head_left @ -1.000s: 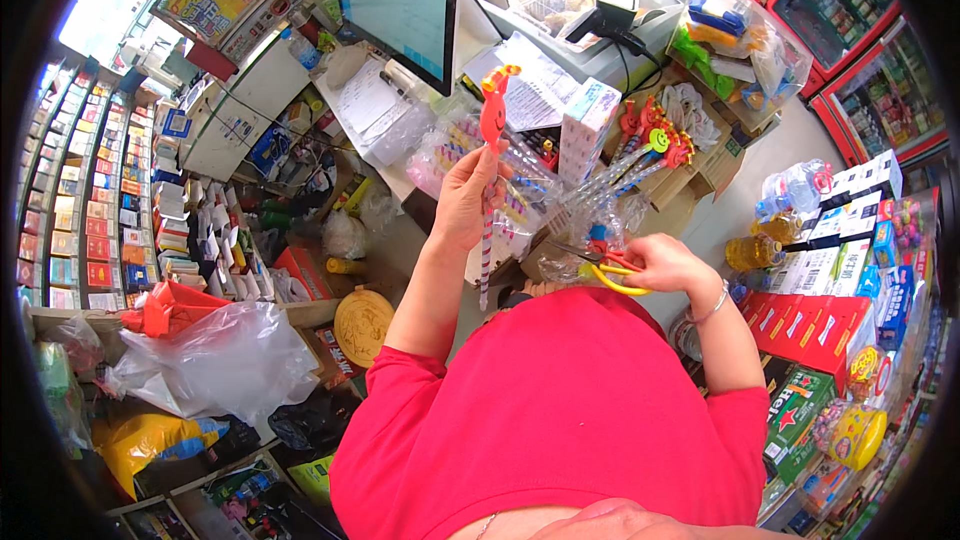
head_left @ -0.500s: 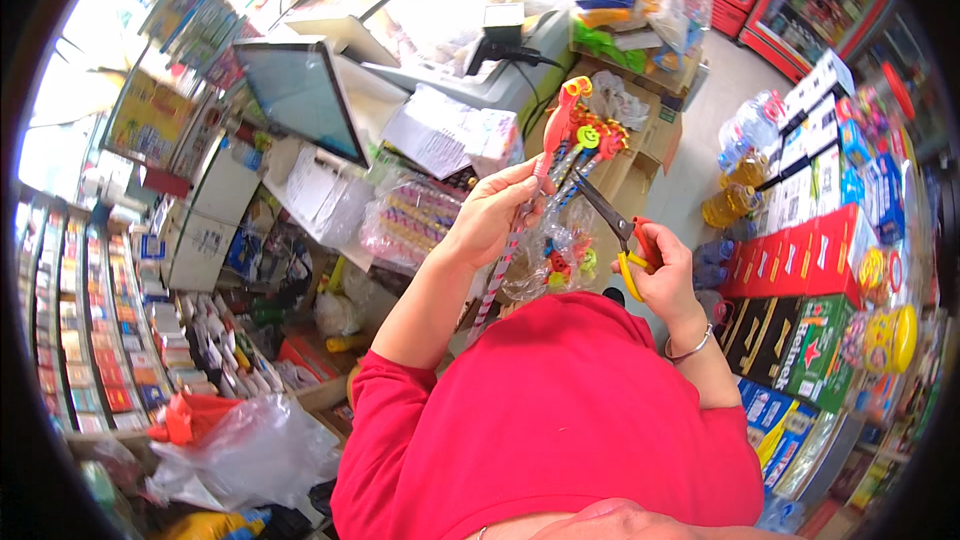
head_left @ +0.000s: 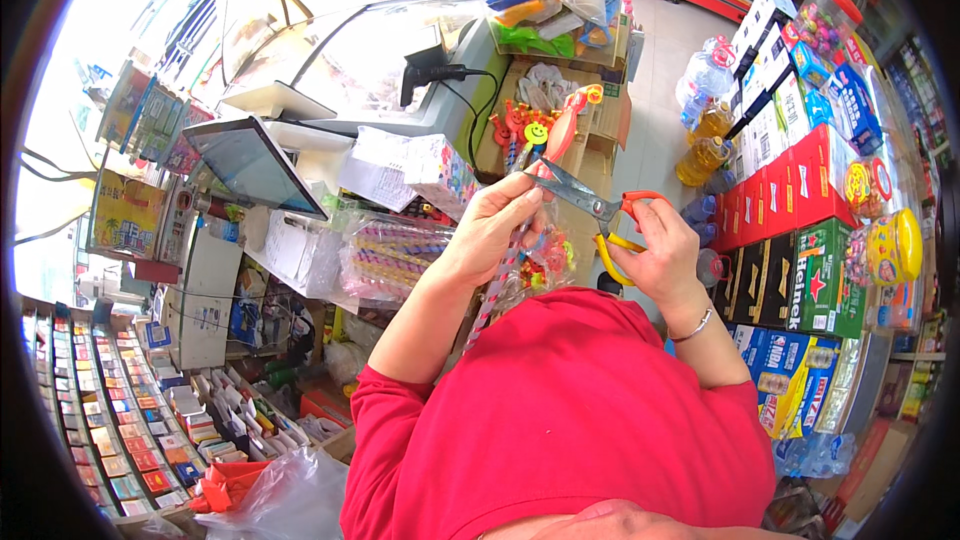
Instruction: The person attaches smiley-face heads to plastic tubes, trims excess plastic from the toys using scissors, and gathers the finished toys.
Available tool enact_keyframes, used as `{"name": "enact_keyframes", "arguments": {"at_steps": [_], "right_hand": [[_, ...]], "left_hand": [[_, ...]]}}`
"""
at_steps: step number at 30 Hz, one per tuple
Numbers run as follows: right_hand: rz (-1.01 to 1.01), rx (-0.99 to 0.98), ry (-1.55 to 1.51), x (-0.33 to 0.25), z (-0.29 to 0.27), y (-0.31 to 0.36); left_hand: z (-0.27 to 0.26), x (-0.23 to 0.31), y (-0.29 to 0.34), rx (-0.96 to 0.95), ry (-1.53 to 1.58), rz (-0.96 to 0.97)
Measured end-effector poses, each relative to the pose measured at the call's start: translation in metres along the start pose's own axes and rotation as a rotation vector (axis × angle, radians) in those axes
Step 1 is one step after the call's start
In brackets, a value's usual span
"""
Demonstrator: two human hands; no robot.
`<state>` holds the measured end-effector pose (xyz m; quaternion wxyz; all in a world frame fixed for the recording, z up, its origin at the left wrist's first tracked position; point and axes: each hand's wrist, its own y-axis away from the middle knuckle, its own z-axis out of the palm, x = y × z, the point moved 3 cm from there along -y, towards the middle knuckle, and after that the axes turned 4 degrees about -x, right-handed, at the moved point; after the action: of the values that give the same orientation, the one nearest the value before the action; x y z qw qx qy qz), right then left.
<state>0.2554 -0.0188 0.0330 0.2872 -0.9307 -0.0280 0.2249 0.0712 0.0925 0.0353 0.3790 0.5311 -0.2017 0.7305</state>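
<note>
My left hand (head_left: 495,230) is closed around a pink-and-dark striped stick (head_left: 490,302) with an orange-red figure-like top (head_left: 564,132), which leans up and to the right above my fingers. My right hand (head_left: 664,252) grips scissors (head_left: 588,202) by their red and yellow handle loops. The scissors' blades reach left to the stick, just at my left fingertips. Whether they touch it I cannot tell. Beyond my hands stand more toy-topped sticks (head_left: 516,125), one with a yellow smiley face. Below the scissors lies clear plastic wrap (head_left: 545,265) with bright small pieces in it.
At left, a monitor (head_left: 262,165) stands on the cluttered counter near a bundle of wrapped striped sticks (head_left: 395,258). A handheld scanner (head_left: 430,78) rests on the glass-topped freezer (head_left: 370,50). Stacked drink boxes (head_left: 775,190) line the right side. A bag-filled clear bin (head_left: 550,2) sits ahead.
My right hand has brought the scissors up and left, so their blades now lie at the stick by my left fingers. The stick's orange top leans further right. The whole view has shifted.
</note>
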Motion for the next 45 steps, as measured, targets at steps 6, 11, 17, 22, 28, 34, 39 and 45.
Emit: {"name": "enact_keyframes", "arguments": {"at_steps": [6, 11, 17, 22, 28, 34, 39, 45], "right_hand": [[-0.012, -0.016, 0.070, 0.004, -0.017, 0.001], [-0.040, 0.020, 0.119, 0.013, -0.025, 0.006], [-0.025, 0.048, 0.117, 0.019, -0.032, 0.013], [-0.003, 0.060, 0.155, 0.024, -0.038, 0.017], [-0.006, 0.092, 0.079, 0.036, -0.042, 0.024], [0.262, 0.166, -0.307, 0.044, -0.033, 0.043], [0.179, 0.103, 0.040, 0.037, -0.040, 0.042], [0.084, 0.128, 0.177, 0.030, -0.050, 0.039]], "left_hand": [[0.019, 0.004, -0.009, -0.022, -0.087, 0.043], [0.031, 0.007, -0.015, -0.051, -0.129, 0.043], [0.038, 0.003, -0.023, -0.091, -0.153, 0.039], [0.046, 0.001, -0.030, -0.107, -0.149, 0.015], [0.057, -0.001, -0.036, -0.107, -0.125, -0.022], [0.061, -0.007, -0.043, -0.111, -0.014, -0.081], [0.067, -0.007, -0.042, -0.120, -0.063, -0.080], [0.066, -0.011, -0.041, -0.121, -0.110, -0.049]]}}
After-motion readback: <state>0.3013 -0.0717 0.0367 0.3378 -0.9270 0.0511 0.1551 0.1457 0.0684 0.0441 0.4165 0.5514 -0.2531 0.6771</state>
